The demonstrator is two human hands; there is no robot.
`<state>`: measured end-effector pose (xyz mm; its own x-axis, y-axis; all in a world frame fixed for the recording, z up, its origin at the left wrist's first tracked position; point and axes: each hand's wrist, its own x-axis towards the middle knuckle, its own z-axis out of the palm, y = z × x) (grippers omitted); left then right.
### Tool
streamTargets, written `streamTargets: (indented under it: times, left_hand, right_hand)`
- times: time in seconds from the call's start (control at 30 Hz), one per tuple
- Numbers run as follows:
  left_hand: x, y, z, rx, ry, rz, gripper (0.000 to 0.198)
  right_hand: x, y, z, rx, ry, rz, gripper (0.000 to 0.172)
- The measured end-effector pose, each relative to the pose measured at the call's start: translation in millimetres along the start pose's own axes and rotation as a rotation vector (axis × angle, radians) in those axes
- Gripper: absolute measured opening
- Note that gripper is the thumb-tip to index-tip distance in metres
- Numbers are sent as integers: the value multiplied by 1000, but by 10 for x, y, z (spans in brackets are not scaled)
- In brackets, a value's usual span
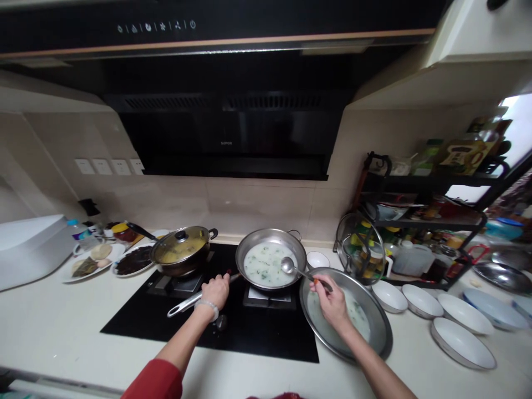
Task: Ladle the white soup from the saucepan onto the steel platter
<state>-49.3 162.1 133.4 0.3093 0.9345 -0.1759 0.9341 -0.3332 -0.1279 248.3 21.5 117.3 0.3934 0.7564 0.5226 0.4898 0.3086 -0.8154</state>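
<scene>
My left hand (215, 293) is wrapped round the long metal handle of a steel wok (245, 248) on the right burner. The wok holds a milky white soup (266, 260) with green bits in it. In my right hand (332, 307) is a ladle (287, 265), its handle pinched by the fingers and its bowl over the soup near the wok's right side. Below my right hand stands a wide steel basin (380, 327) with similar whitish, green-flecked liquid. Part of that basin is hidden by my hand and forearm.
A lidded pan (182, 249) sits on the left burner of the black hob (266, 338). Plates of food (93, 260) stand at left. Several white bowls (421, 299) line the counter at right, before a spice rack (419, 221). A range hood (233, 133) hangs above.
</scene>
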Motion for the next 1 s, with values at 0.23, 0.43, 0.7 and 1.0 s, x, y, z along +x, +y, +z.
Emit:
streamTargets:
  times: [0.23, 0.43, 0.7, 1.0]
  left_hand:
    - [-12, -3, -6, 8, -2, 18, 44]
    - [-22, 5, -24, 3, -9, 10, 42]
    - [-23, 1, -19, -5, 6, 21, 43]
    - [-40, 10, -45, 5, -4, 6, 39]
  right_hand:
    - [-17, 112, 229, 78, -60, 113, 27]
    - [74, 76, 224, 231, 112, 347, 25]
    - [114, 64, 139, 338, 211, 413, 23]
    - [120, 13, 84, 393, 257, 433, 20]
